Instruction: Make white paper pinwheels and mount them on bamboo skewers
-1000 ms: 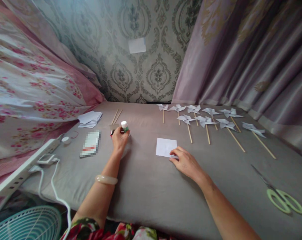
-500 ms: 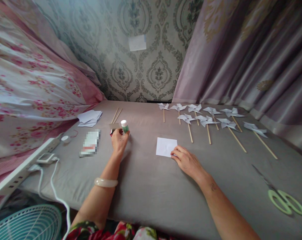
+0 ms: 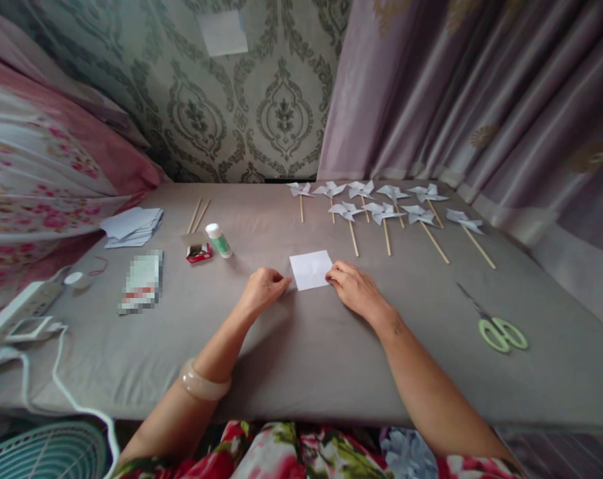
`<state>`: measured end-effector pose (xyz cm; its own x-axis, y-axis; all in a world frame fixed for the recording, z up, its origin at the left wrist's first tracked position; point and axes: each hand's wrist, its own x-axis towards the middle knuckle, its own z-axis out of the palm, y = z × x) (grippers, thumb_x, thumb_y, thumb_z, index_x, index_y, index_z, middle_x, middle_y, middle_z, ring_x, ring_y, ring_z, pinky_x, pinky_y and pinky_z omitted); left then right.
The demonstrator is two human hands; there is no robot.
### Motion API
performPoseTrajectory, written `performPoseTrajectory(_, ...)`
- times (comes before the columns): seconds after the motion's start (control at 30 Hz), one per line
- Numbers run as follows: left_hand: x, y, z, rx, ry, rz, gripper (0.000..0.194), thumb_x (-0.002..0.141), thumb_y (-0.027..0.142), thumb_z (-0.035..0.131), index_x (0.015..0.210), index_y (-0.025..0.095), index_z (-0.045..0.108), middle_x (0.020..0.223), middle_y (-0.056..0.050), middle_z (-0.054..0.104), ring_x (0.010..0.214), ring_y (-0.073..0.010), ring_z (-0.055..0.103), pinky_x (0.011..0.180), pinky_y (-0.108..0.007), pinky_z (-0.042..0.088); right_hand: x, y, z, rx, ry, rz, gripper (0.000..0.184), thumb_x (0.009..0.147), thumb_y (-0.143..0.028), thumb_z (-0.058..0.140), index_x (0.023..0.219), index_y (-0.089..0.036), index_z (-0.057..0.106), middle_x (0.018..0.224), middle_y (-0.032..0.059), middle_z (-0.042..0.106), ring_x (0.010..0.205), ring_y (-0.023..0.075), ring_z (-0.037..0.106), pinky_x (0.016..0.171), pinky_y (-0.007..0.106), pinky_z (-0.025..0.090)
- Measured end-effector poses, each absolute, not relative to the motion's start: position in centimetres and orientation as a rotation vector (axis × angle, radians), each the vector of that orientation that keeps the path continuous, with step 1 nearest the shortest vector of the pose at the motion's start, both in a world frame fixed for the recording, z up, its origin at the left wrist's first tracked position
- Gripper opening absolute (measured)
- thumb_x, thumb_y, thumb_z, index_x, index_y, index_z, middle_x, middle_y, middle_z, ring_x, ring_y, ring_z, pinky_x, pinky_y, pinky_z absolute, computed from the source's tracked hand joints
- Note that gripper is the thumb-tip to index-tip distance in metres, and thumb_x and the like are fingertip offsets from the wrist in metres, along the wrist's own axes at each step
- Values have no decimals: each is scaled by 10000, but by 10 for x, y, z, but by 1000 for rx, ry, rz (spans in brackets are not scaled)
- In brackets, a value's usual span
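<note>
A square of white paper (image 3: 311,270) lies flat on the grey cloth in front of me. At its right edge, my right hand (image 3: 354,286) pinches the paper between thumb and fingers. My left hand (image 3: 267,289) is just left of the sheet, thumb and fingertips pressed together; whatever they hold is too small to make out. A small red box (image 3: 199,252) with its flap up has small dark contents. Beside it stands a glue stick (image 3: 218,241) with a white cap and green label.
Several paper pinwheels on sticks (image 3: 382,213) lie at the back right. Green-handled scissors (image 3: 500,332) are on the right. On the left are stacked papers (image 3: 132,227), two wooden sticks (image 3: 198,216), a blurred-out packet (image 3: 141,281) and a power strip (image 3: 24,309) with white cables.
My left hand has left the red box and come right, close to the paper's left edge. My right hand stays at the paper's right edge. The view has shifted right and downward.
</note>
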<state>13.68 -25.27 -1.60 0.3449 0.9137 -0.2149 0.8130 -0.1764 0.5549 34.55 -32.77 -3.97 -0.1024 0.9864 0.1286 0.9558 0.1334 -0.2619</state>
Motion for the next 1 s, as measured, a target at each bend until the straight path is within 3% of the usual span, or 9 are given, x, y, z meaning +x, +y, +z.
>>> performPoseTrajectory(0.17, 160, -258, -26, 1986, 1525, 247, 275, 786, 348, 567, 823, 137, 740, 726, -100, 711, 718, -199, 639, 637, -267, 411, 340, -330, -38, -1932, -2092, 122, 227, 917, -135, 431, 945, -185, 650, 1007, 79, 620, 982, 196, 551, 771, 284, 409)
performPoseTrajectory(0.27, 163, -256, -33, 1964, 1535, 285, 259, 780, 340, 584, 820, 132, 734, 717, -101, 707, 711, -197, 638, 640, -267, 421, 330, -331, -39, -1885, -2003, 164, 134, 875, -200, 546, 977, -177, 630, 1029, 81, 620, 1012, 214, 535, 810, 304, 418)
performPoseTrajectory(0.47, 157, -259, -41, 1962, 1467, 465, 222, 798, 309, 574, 832, 134, 706, 738, -70, 692, 685, -170, 619, 643, -256, 443, 315, -328, -47, -1825, -1903, 225, 261, 756, -314, 714, 957, -180, 615, 1020, 75, 634, 1000, 231, 532, 837, 334, 427)
performPoseTrajectory(0.7, 152, -256, -56, 2414, 979, 681, 228, 810, 98, 484, 923, 168, 669, 968, -72, 677, 883, -183, 596, 829, -306, 458, 316, -327, -50, -1796, -2014, 119, 170, 826, -341, 635, 932, -208, 643, 959, 59, 646, 945, 214, 548, 806, 313, 432)
performPoseTrajectory(1.0, 150, -250, -63, 2415, 928, 653, 276, 770, 40, 445, 879, 168, 664, 978, -68, 675, 916, -184, 596, 876, -331, 452, 314, -330, -48, -1762, -2131, 1, 180, 908, -304, 515, 869, -217, 667, 909, 48, 653, 875, 192, 551, 762, 299, 422)
